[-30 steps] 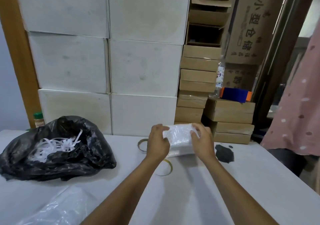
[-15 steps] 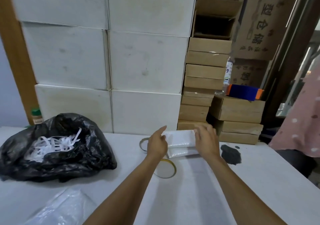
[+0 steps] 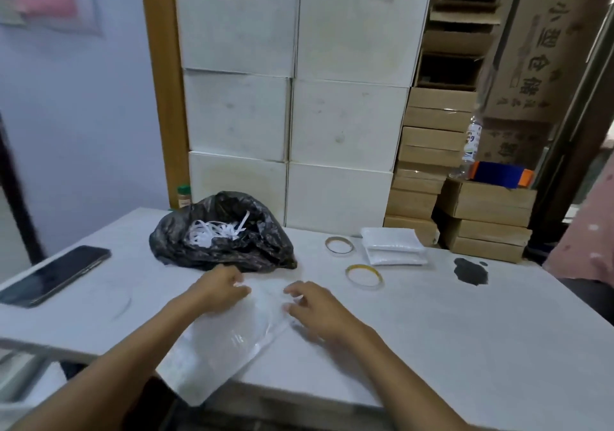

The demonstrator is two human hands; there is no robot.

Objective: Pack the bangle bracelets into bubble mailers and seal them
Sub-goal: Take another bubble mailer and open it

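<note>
Done: stacked mailers (image 3: 392, 246) right of centre, seemingly sealed | Pending: far bangle (image 3: 339, 245), near bangle (image 3: 364, 276) | Hands apart: left hand (image 3: 219, 289) pinches clear bag (image 3: 226, 341); right hand (image 3: 319, 307) grip unclear

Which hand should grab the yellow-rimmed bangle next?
Likely right. The right hand is nearer the yellow-rimmed bangle, which lies just beyond it to the right; the left hand sits farther off, pinching the plastic bag.

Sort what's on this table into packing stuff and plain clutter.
For the job: far bangle, near bangle, stacked bubble mailers, plastic bag nearest you.
Lying about: black bin bag, phone, water bottle.
</note>
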